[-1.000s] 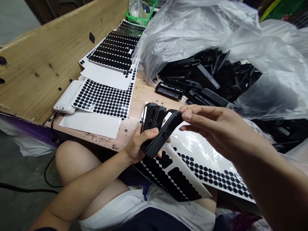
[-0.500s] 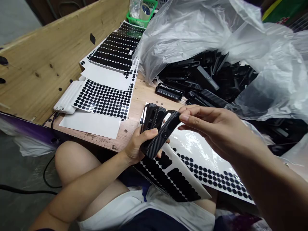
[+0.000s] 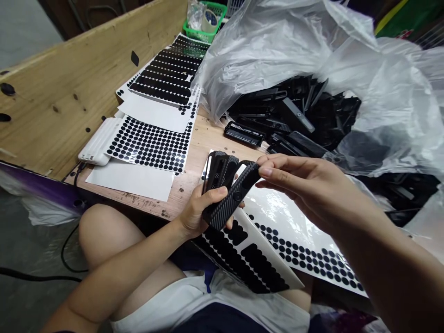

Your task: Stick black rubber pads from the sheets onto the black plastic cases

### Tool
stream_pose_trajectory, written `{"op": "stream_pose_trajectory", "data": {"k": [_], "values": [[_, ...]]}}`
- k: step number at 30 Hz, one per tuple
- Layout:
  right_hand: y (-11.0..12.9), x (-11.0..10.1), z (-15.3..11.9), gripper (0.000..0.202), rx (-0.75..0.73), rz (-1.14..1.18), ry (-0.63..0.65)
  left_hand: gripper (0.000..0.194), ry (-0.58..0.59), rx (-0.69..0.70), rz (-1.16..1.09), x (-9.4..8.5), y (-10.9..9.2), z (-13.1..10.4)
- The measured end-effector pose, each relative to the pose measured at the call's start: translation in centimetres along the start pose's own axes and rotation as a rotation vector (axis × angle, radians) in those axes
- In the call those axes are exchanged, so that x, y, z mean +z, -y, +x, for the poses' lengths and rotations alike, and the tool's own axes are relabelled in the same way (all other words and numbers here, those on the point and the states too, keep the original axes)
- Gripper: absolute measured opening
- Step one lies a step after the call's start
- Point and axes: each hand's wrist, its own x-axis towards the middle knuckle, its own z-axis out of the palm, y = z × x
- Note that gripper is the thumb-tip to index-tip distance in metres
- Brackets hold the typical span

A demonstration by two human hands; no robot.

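Note:
Several black textured plastic pieces (image 3: 231,196) are fanned out in my left hand (image 3: 199,210), its thumb pressed on the front one. My right hand (image 3: 294,178) pinches the upper right end of that front piece between thumb and fingertips; whether a small sticker is between them is too small to tell. Below the pieces, a sheet of black oblong stickers (image 3: 263,266) lies tilted over my lap. A white sheet with round black stickers (image 3: 312,259) extends to the right beneath my right forearm.
An open plastic bag (image 3: 277,46) of black parts (image 3: 298,115) fills the back right. Sticker sheets (image 3: 149,143), a white device (image 3: 100,141) with a cable and a green basket (image 3: 203,34) stand along the wooden board (image 3: 69,78) at left.

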Motion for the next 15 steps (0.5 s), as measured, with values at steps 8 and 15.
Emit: {"op": "stream_pose_trajectory", "data": {"k": [8, 15], "values": [[-0.24, -0.14, 0.04, 0.035, -0.008, -0.028, -0.006, 0.059, 0.015, 0.010, -0.011, -0.15, 0.10, 0.02], [-0.20, 0.41, -0.50, 0.034, -0.147, -0.205, -0.100, 0.062, 0.015, 0.022, -0.017, -0.14, 0.14, -0.01]]}}
